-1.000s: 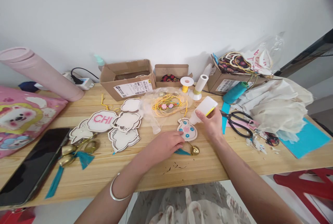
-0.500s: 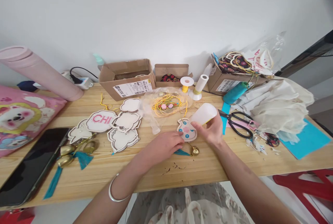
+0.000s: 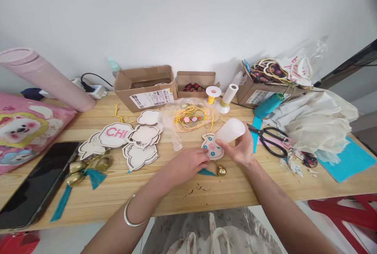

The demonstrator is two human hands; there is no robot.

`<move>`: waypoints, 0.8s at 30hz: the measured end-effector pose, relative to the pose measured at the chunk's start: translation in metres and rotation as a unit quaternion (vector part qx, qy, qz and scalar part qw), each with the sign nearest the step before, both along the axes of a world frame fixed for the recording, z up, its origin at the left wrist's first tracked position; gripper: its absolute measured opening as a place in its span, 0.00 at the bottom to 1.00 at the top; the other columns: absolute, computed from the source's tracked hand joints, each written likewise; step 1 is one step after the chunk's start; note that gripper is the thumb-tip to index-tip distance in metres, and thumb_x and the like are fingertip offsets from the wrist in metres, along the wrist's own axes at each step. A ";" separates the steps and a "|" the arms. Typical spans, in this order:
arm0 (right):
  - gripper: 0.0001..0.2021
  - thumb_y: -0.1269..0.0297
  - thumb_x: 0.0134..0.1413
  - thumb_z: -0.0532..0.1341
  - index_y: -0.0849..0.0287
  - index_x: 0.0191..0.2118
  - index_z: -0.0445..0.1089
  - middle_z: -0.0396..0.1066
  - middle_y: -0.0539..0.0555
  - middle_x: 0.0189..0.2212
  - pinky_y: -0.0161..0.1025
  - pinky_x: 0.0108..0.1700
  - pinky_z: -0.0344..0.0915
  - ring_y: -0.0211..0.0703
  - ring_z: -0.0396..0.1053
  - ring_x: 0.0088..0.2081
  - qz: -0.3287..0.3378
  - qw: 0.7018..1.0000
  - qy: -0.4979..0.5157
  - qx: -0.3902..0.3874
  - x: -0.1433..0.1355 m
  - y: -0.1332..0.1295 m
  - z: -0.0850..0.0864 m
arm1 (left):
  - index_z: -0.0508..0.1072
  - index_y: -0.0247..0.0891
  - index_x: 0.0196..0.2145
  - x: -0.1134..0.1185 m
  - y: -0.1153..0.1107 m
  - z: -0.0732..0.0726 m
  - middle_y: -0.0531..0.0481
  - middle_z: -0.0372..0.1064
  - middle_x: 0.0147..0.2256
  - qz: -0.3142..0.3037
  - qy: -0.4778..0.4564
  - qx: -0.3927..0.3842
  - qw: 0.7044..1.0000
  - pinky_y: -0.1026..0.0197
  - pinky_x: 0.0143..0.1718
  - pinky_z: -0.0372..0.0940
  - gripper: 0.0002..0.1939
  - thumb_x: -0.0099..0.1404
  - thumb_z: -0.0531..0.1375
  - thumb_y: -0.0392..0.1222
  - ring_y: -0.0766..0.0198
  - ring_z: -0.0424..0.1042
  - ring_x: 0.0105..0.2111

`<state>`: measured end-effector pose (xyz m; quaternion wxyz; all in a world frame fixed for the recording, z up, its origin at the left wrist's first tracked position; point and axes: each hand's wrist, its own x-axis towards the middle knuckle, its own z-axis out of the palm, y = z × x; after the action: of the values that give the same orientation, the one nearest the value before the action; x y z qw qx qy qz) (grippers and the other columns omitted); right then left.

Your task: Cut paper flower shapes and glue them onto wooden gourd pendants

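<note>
A white bottle [image 3: 231, 129] is gripped in my right hand [image 3: 242, 150], tilted with its lower end over a gourd-shaped ornament [image 3: 216, 152]. The ornament lies flat, white with blue and pink flowers. My left hand [image 3: 191, 162] rests at its left edge, fingers closed together against it; whether they pinch anything is hidden. A gold bell [image 3: 221, 170] and a blue tassel [image 3: 207, 172] lie just below the ornament. Behind it a clear bag [image 3: 168, 126] holds yellow cords and pink flower beads.
Left are cloud-shaped wooden pieces [image 3: 141, 155], bells with blue tassels [image 3: 96, 178] and a phone [image 3: 38, 183]. Right are black scissors [image 3: 272, 138], white fabric [image 3: 321, 124] and blue sheets [image 3: 347, 159]. Cardboard boxes [image 3: 144, 98] and spools [image 3: 213, 92] stand at the back.
The view has shifted slightly. The bottle in my right hand is tilted a little differently; my left hand stays at the ornament.
</note>
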<state>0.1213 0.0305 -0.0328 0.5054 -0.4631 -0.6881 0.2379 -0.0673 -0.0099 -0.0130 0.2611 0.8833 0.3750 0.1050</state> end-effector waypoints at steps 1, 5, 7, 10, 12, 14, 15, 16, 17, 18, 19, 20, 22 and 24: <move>0.26 0.54 0.38 0.67 0.57 0.43 0.61 0.70 0.53 0.30 0.40 0.29 0.69 0.44 0.70 0.30 0.008 1.000 0.006 0.000 0.000 0.000 0.000 | 0.74 0.36 0.37 0.000 0.000 0.000 0.46 0.72 0.44 0.001 0.002 0.001 1.000 0.59 0.45 0.64 0.09 0.65 0.53 0.35 0.59 0.70 0.44; 0.27 0.55 0.37 0.68 0.57 0.45 0.61 0.70 0.54 0.34 0.40 0.30 0.69 0.44 0.70 0.32 0.013 1.000 0.010 0.018 -0.001 0.001 -0.002 | 0.74 0.37 0.37 0.000 0.000 0.000 0.48 0.73 0.42 -0.006 -0.002 -0.002 1.000 0.61 0.43 0.64 0.09 0.64 0.54 0.34 0.61 0.71 0.42; 0.28 0.55 0.37 0.68 0.57 0.45 0.61 0.70 0.54 0.33 0.40 0.30 0.69 0.45 0.70 0.32 0.000 1.000 0.010 0.015 -0.001 0.002 -0.004 | 0.73 0.37 0.37 0.000 0.000 0.001 0.48 0.72 0.42 -0.003 -0.005 0.002 1.000 0.61 0.43 0.64 0.08 0.64 0.54 0.34 0.60 0.71 0.42; 0.27 0.54 0.36 0.68 0.56 0.44 0.62 0.71 0.53 0.32 0.40 0.29 0.68 0.45 0.70 0.31 0.001 1.000 0.009 0.011 0.000 0.002 -0.005 | 0.73 0.36 0.37 0.000 0.000 0.002 0.47 0.72 0.42 -0.002 -0.004 0.005 1.000 0.60 0.43 0.64 0.08 0.64 0.54 0.34 0.60 0.71 0.41; 0.27 0.54 0.36 0.68 0.57 0.44 0.63 0.71 0.53 0.32 0.40 0.28 0.68 0.45 0.70 0.31 -0.002 1.000 0.005 0.010 0.000 0.002 -0.004 | 0.73 0.36 0.37 0.000 -0.001 0.002 0.48 0.73 0.41 -0.006 -0.005 0.004 1.000 0.61 0.42 0.65 0.09 0.64 0.54 0.33 0.61 0.72 0.41; 0.28 0.55 0.35 0.69 0.57 0.44 0.62 0.70 0.53 0.31 0.39 0.28 0.68 0.44 0.69 0.30 -0.008 1.000 0.004 0.003 -0.001 0.001 -0.004 | 0.74 0.36 0.36 0.000 -0.001 0.001 0.48 0.73 0.40 -0.007 -0.007 0.006 1.000 0.61 0.42 0.65 0.09 0.64 0.53 0.33 0.60 0.71 0.42; 0.27 0.55 0.35 0.69 0.57 0.44 0.63 0.70 0.53 0.31 0.39 0.28 0.68 0.44 0.69 0.30 -0.010 1.000 0.006 -0.002 -0.001 0.001 -0.003 | 0.74 0.36 0.36 0.000 0.000 0.001 0.47 0.73 0.40 -0.006 -0.008 0.007 1.000 0.60 0.43 0.65 0.09 0.64 0.53 0.34 0.60 0.71 0.42; 0.27 0.55 0.35 0.69 0.57 0.43 0.63 0.70 0.52 0.31 0.39 0.28 0.68 0.43 0.69 0.30 -0.008 1.000 0.010 -0.007 -0.001 0.001 -0.003 | 0.74 0.36 0.36 0.000 0.000 0.000 0.47 0.73 0.40 -0.006 -0.008 0.008 1.000 0.60 0.43 0.65 0.09 0.65 0.53 0.34 0.59 0.71 0.43; 0.27 0.55 0.35 0.69 0.58 0.43 0.63 0.70 0.53 0.31 0.39 0.29 0.68 0.43 0.69 0.30 -0.006 1.000 0.015 -0.010 -0.001 0.001 -0.003 | 0.74 0.35 0.36 0.000 0.000 0.000 0.47 0.73 0.40 -0.006 -0.007 0.007 1.000 0.59 0.43 0.65 0.09 0.65 0.53 0.34 0.59 0.71 0.43; 0.27 0.55 0.35 0.69 0.58 0.43 0.63 0.70 0.53 0.31 0.39 0.29 0.68 0.43 0.69 0.30 -0.006 1.000 0.019 -0.010 -0.001 0.001 -0.002 | 0.74 0.35 0.36 0.000 0.000 0.000 0.47 0.73 0.40 -0.006 -0.008 0.005 1.000 0.59 0.43 0.65 0.09 0.65 0.53 0.34 0.59 0.71 0.42; 0.27 0.55 0.34 0.69 0.58 0.43 0.63 0.70 0.53 0.32 0.40 0.29 0.68 0.43 0.69 0.31 -0.006 1.000 0.022 -0.009 -0.001 0.001 -0.002 | 0.74 0.35 0.36 0.001 0.000 0.000 0.47 0.73 0.40 -0.007 -0.008 0.005 1.000 0.59 0.43 0.65 0.09 0.64 0.53 0.34 0.60 0.71 0.42; 0.28 0.56 0.34 0.69 0.58 0.43 0.63 0.70 0.53 0.32 0.40 0.29 0.68 0.44 0.69 0.31 -0.006 1.000 0.026 -0.009 -0.001 0.001 -0.002 | 0.74 0.35 0.36 0.001 0.001 0.001 0.47 0.73 0.41 -0.009 -0.008 0.006 1.000 0.59 0.43 0.65 0.09 0.64 0.53 0.33 0.60 0.71 0.42; 0.28 0.57 0.33 0.70 0.57 0.43 0.63 0.70 0.52 0.31 0.40 0.29 0.68 0.43 0.69 0.30 -0.006 0.999 0.036 -0.018 -0.001 0.002 -0.003 | 0.74 0.35 0.35 0.001 0.000 0.001 0.47 0.73 0.40 -0.010 -0.005 0.011 1.000 0.59 0.43 0.65 0.09 0.64 0.54 0.33 0.59 0.71 0.42; 0.27 0.58 0.31 0.71 0.57 0.42 0.64 0.70 0.52 0.31 0.40 0.30 0.68 0.43 0.69 0.30 -0.007 0.998 0.053 -0.037 -0.001 0.003 -0.004 | 0.74 0.35 0.36 0.000 0.000 0.001 0.47 0.73 0.41 -0.011 -0.004 0.014 1.000 0.58 0.43 0.65 0.09 0.64 0.54 0.33 0.59 0.71 0.42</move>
<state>0.1199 0.0334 -0.0366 0.5254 -0.4733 -0.6477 0.2836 -0.0669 -0.0102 -0.0121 0.2511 0.8906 0.3628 0.1107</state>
